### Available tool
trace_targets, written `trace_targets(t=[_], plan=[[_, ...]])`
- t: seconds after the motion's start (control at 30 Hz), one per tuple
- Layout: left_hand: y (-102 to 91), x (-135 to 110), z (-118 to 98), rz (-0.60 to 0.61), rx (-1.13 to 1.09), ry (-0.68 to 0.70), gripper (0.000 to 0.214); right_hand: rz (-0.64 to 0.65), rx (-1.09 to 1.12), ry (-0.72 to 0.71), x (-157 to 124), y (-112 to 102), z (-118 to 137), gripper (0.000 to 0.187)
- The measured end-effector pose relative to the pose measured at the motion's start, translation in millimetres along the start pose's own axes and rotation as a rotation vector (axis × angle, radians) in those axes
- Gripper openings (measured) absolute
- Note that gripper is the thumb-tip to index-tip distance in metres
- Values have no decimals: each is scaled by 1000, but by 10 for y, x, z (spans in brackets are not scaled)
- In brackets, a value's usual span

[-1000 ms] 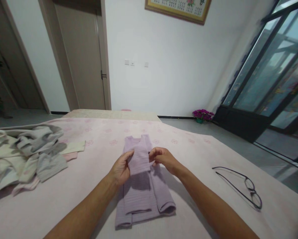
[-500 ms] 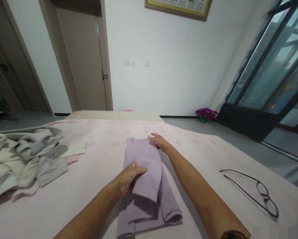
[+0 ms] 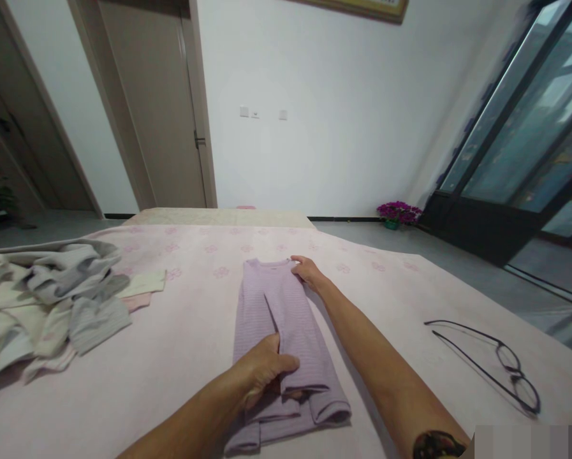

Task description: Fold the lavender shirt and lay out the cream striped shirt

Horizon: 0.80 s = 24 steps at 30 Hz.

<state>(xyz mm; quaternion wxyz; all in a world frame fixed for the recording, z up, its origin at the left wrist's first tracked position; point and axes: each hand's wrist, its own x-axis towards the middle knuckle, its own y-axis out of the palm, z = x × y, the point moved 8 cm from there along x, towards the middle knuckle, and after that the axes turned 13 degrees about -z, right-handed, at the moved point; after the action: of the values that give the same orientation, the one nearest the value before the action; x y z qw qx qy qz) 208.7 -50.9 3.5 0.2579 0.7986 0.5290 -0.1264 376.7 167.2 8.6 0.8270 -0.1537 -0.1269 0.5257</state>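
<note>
A lavender ribbed garment is lying in the middle of the pink flowered sheet, its neckline facing away from the wearer and its hem edges stacking unevenly at the near end. A loose upper layer is slanting from the chest down towards the hem. The left hand is clamping that layer near its lower end, thumb on top and fingers underneath. The right hand is touching the far right shoulder corner; whether it is pinching or only pressing, I cannot tell.

For a neat lay, the right hand should be anchoring that shoulder while the left is guiding the layer straight along the body, not dragging the folds below with it. Before letting go, the fingers should be sliding out flat, and a palm should be easing ripples towards the hem. Pulling hard would probably be skewing such soft, ribbed knit.

Farther out, a heap of grey and cream clothes is sitting well to the left, and black-framed glasses are lying to the right, well apart from the folds.
</note>
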Motion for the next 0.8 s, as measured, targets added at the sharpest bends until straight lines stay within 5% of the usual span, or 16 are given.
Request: trace_targets(t=[0.23,0.33,0.5,0.63,0.7,0.8], plan=[[16,-78,55,104,225,-44,31,5,-106,-137,-47,-16,64,67],[-72,-91,46,106,446,3,45,26,-170,-193,-157,-78,106,62],[-240,-195,-287,-4,777,363,53,9,-285,-307,-566,-315,166,62],[-278,-442,-642,-250,776,650,42,8,-372,-542,-1098,-458,305,55],[-148,-568,-661,-260,915,728,30,25,-369,-624,-1356,-532,367,47],[156,-707,-496,-151,1196,853,11,79,-303,-545,-1613,-701,355,35]])
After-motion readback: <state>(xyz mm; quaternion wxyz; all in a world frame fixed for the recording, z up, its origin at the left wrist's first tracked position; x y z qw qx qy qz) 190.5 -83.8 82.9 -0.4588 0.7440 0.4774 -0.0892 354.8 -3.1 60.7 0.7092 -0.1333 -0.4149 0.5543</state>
